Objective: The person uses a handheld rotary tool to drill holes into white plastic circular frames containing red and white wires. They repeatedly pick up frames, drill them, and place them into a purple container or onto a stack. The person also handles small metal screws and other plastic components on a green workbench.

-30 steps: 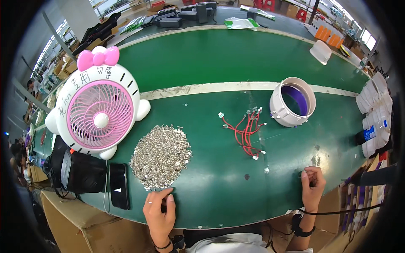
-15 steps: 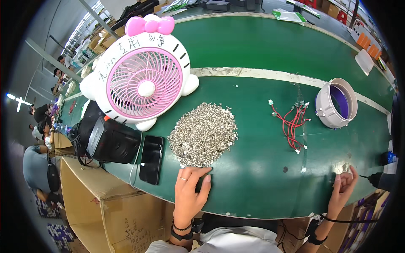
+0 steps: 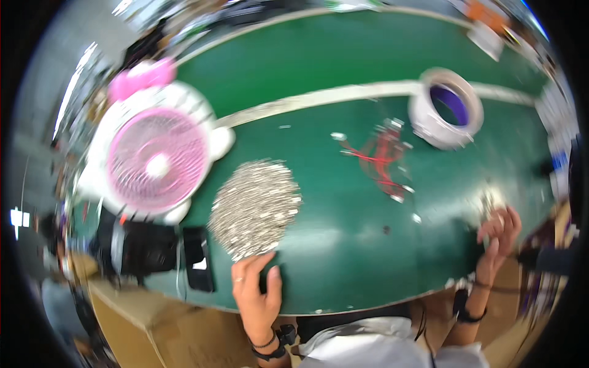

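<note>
Head view, and it's all a bit smeared by motion blur, but the centrepiece reads clearly: a heap of small silvery metal pieces (image 3: 256, 208), spread in a rough oval on the green table (image 3: 343, 245). Right there at the heap's near edge is the left hand (image 3: 257, 297), fingertips up against the lowest pieces, fingers bent and close together, thumb standing apart from them with a clear gap between! Over to the right of the heap, well apart from it, here's the right hand (image 3: 500, 233), fingers loosely curled; blur covers the tips, so whether they pinch anything I cannot tell. A dark band (image 3: 464, 306) circles that wrist. Farther right of the heap, a dark tool shape (image 3: 546, 260), too blurred to name. On the heap's right and slightly beyond it lies a tangle of red wires (image 3: 381, 161) with white ends; farther right and farther beyond, a white ring-shaped housing (image 3: 423, 119), purple inside. Left of the heap now: a white-and-pink fan (image 3: 158, 165) with a bow, a dark phone (image 3: 197, 260) near the heap's lower left, and a bulky black device (image 3: 147, 248) farther left again. Nearer the person than the heap, and leftward, a cardboard box (image 3: 141, 313).
</note>
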Available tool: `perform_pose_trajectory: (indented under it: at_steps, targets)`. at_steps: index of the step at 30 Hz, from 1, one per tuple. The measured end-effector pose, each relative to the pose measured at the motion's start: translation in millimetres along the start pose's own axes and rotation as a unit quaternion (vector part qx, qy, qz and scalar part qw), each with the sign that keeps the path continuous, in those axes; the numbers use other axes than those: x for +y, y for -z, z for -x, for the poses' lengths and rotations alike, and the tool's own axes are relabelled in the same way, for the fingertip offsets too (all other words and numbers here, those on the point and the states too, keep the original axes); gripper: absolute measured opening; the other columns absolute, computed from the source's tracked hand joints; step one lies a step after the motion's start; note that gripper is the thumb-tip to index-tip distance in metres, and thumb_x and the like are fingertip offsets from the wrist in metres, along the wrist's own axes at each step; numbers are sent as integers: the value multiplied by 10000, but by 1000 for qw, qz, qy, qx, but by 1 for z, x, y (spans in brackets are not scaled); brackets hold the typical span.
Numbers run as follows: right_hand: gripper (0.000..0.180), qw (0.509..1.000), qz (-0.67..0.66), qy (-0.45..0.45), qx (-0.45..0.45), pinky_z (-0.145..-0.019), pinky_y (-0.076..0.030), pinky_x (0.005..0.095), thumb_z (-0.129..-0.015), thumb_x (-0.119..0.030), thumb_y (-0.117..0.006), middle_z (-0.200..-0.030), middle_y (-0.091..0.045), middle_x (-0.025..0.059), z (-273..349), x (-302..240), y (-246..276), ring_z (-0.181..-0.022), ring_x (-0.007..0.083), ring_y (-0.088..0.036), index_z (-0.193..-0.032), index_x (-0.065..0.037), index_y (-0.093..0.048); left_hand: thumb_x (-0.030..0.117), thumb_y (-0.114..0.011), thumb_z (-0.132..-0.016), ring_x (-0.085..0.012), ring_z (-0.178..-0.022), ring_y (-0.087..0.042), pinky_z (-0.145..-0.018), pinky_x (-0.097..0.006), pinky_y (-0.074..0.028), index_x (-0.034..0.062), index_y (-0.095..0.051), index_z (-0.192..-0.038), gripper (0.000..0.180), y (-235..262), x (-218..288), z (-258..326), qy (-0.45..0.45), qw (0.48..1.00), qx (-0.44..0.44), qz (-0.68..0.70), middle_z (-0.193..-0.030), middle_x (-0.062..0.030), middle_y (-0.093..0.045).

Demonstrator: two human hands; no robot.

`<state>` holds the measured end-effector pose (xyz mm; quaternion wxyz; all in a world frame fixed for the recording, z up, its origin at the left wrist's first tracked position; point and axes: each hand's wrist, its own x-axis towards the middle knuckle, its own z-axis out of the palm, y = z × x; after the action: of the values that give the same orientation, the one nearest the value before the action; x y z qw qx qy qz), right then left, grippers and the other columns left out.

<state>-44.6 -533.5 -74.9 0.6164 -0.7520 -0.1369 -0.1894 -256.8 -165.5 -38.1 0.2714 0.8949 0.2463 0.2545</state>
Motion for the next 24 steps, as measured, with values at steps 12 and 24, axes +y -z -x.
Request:
perform_pose_trajectory:
  at_steps: [12,24]
  targets:
    - [313,990,32,133,19,-597,-480,315,-1041,-282,-521,-904,-651,136,4,-14,-10,-622,165,-588,-1081,-13,-676,214,-592,-1024,-228,-717,-509,-648,-374,-434,-34,-682,-1065,267,-7,12,-11,-137,989,-32,-52,-893,-131,-605]
    - [230,987,93,28,-130,-751,-527,397,-1024,-207,-535,-1006,-654,168,-9,-18,-21,-849,358,-654,-1050,-29,-678,213,-632,-1002,-278,-785,-581,-712,-382,-485,-60,-682,-1063,283,-7,12,-4,-80,996,-12,-47,-939,-177,-641]
